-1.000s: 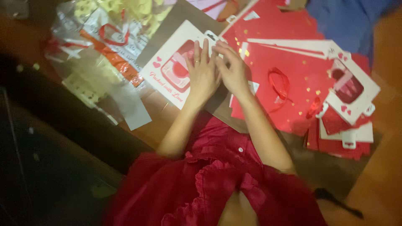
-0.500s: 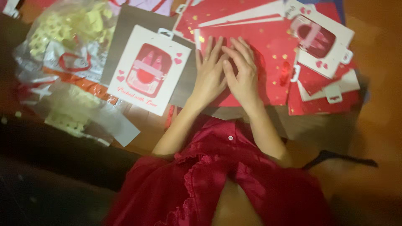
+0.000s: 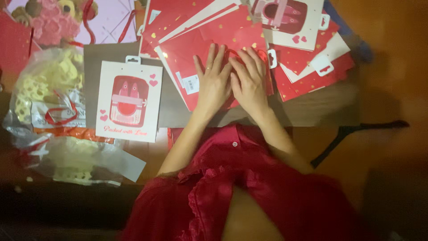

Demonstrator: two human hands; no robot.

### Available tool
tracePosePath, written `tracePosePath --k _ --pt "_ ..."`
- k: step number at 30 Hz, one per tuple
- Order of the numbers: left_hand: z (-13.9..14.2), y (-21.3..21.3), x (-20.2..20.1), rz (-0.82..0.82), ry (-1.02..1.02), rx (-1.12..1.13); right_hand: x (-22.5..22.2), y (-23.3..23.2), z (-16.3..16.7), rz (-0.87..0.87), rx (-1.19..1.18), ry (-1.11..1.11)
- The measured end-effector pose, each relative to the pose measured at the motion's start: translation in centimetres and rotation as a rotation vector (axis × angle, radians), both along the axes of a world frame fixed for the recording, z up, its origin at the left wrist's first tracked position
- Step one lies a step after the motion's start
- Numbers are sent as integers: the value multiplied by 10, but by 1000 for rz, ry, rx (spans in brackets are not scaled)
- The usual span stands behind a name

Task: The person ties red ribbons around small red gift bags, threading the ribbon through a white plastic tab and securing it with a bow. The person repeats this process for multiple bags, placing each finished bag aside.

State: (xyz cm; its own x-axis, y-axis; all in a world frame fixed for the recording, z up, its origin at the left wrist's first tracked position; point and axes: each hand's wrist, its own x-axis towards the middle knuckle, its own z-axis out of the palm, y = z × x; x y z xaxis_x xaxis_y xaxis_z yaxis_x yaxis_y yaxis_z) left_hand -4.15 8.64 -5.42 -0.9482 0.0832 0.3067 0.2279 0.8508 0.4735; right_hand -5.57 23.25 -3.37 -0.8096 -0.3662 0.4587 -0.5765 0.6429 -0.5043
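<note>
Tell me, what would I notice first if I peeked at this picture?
Two hands lie flat side by side in the middle, the left hand and the right hand, pressing on a red sheet with gold flecks. To the left lies a white card with a red picture and hearts, and beyond it a clear bag of pale yellow pieces. In the top left corner sits a teddy bear picture.

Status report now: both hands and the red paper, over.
Left hand and right hand flat, side by side, on red gold-flecked paper sheet. White card package with red window lies apart, left. Nothing in the way.
</note>
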Motion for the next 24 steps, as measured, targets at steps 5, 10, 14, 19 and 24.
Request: tracePosePath --k 5,10,14,19,24 --pt "-2 21 -1 -35 14 -20 15 26 -6 -69 -30 -74" --pt "4 21 2 -95 25 107 20 37 -10 -161 38 -23" --pt "11 17 8 -157 -29 303 15 30 -21 -122 19 -21" --pt "24 14 23 -254 -127 573 17 31 -29 -122 8 24" --pt "35 8 27 -224 -105 700 12 47 -15 -170 -130 -1"
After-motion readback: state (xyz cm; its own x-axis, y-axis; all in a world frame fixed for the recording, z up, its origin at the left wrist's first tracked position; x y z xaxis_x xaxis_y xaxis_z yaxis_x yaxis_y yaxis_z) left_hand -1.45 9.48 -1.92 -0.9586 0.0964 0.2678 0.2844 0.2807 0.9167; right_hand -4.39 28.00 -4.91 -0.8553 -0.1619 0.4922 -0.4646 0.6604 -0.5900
